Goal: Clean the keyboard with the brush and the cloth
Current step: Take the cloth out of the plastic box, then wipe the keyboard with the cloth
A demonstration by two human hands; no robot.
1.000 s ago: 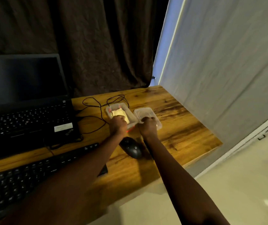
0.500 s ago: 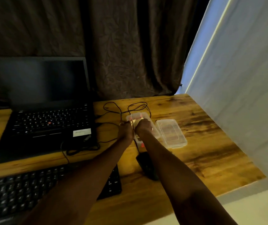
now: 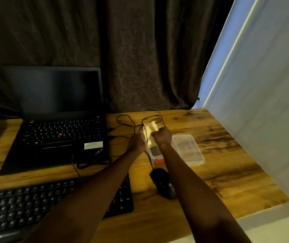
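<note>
Right hand [image 3: 163, 137] grip clamped on pale folded cloth [image 3: 149, 133] above clear rectangular plastic box [image 3: 155, 152]; left hand [image 3: 135, 142] grip obscured, state indiscernible.

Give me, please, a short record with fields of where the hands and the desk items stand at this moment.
Right hand: grips a pale yellow item above the clear box
Left hand: against the box's left wall, fingers hidden
Item type: cloth or brush, cannot tell
Lid: off, flat on the desk, right of the box
Keyboard: no hand on it
Mouse: right of the keyboard
</note>
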